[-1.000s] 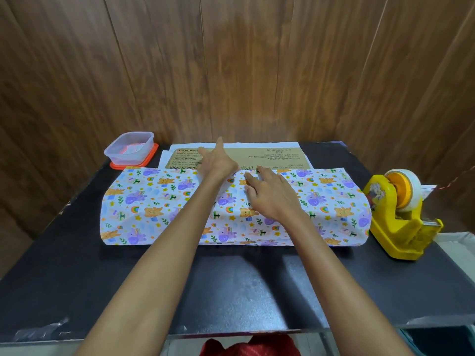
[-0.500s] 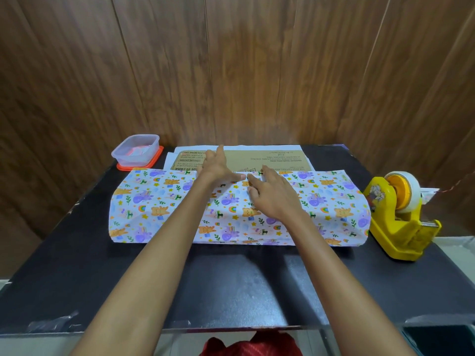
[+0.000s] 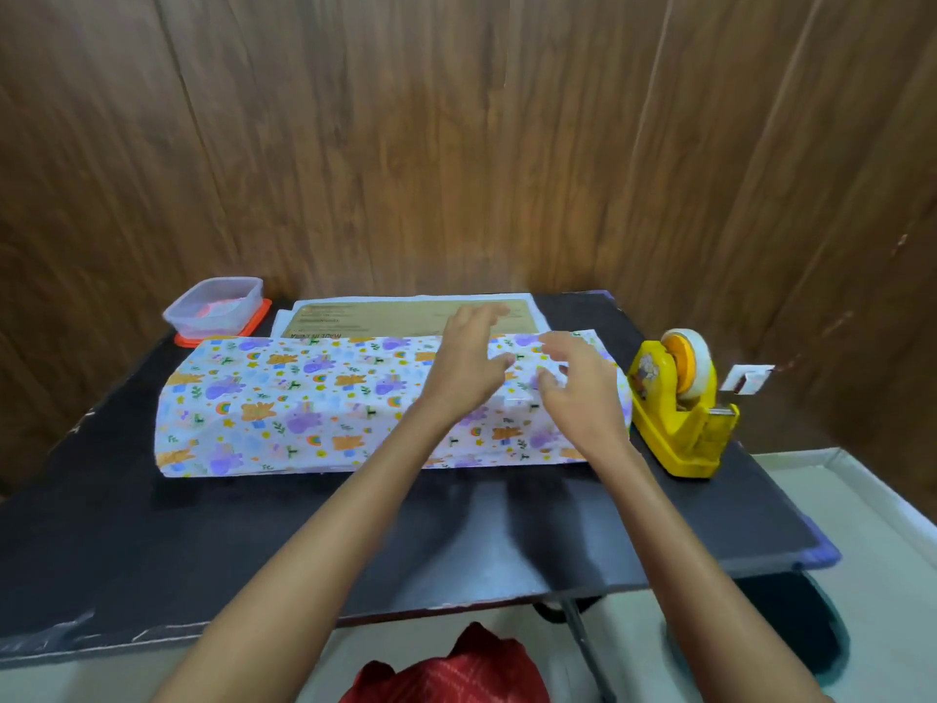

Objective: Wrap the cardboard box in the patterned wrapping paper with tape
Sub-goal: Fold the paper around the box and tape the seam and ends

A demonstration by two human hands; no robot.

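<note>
- Cardboard box [image 3: 405,319], brown and flat with printed lettering, lies at the far middle of the black desk [image 3: 253,540]; only its far strip shows.
- Patterned wrapping paper [image 3: 304,403], white with purple and orange cartoon animals, is folded over the box from the near side and covers most of it.
- Left hand [image 3: 466,367] is over the right part of the paper's far edge, its fingers stretched forward and relaxed, gripping nothing and reaching over the bare cardboard.
- Right hand [image 3: 578,393] is just beside it to the right, over the paper, with bent fingers. Blur keeps me from telling whether it pinches anything.
- Yellow tape dispenser [image 3: 679,428] with a white tape roll [image 3: 697,357] stands at the right, just beside the paper's right end.
- Clear plastic container [image 3: 215,307] on an orange lid sits at the far left.
</note>
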